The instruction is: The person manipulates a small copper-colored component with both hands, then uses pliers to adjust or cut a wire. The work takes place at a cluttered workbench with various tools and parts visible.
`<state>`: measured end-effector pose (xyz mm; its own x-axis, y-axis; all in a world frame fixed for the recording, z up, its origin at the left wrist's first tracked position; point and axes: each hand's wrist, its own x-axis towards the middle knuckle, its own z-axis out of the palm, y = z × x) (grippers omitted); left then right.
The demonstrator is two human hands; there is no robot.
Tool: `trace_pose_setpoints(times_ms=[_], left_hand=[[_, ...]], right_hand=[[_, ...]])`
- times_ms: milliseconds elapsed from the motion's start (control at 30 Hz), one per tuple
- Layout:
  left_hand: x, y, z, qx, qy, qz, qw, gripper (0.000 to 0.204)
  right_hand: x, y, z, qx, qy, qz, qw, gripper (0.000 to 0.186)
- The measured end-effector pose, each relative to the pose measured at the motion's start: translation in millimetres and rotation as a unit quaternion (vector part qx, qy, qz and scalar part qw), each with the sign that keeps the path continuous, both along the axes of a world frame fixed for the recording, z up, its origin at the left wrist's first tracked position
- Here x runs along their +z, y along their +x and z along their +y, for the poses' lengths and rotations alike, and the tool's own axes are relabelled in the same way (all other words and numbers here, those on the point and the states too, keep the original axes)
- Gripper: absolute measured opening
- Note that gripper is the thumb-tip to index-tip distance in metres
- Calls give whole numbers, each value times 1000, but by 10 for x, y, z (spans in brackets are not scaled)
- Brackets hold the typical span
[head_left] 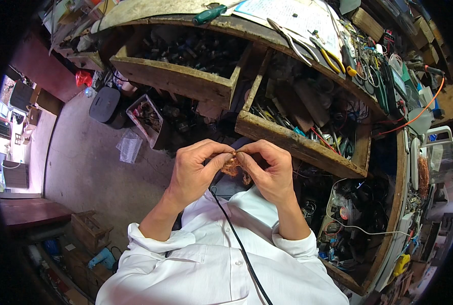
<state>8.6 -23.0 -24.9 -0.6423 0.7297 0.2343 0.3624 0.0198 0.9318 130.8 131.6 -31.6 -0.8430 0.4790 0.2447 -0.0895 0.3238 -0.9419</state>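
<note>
A small tangle of thin copper-coloured wire (231,166) hangs between my hands, above my lap. The thumb and forefinger of my left hand (198,165) pinch its upper part. My right hand (268,166) meets the left fingertips and pinches the same wire from the other side. Both hands are closed, with the fingertips almost touching. Loose strands droop below the thumbs. The exact spot where the wire is gripped is partly hidden by the fingers.
Two open wooden drawers jut toward me: one (175,73) holds dark small parts, the other (300,142) tools. On the bench lie a green-handled screwdriver (209,14) and yellow-handled pliers (333,60). A grey bin (106,105) and a box of scraps (146,121) stand on the floor.
</note>
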Motion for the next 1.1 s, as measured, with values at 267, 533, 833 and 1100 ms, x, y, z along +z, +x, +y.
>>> trace_pose_setpoints(times_ms=[267,533,833,1100], left_hand=[[94,-69,-35,-47,-31,15,998,11],[101,-49,-39,-68,-49,15,996,11],[95,-46,-35,-60,-32,-24,997,13],[-17,-33,-25,-56,-10,-206,977,14]], right_hand=[[26,0,87,38,107,41,993,15],[115,38,126,72,115,44,990,12],[53,36,93,61,81,32,994,9],[-14,28,56,46,60,38,996,10]])
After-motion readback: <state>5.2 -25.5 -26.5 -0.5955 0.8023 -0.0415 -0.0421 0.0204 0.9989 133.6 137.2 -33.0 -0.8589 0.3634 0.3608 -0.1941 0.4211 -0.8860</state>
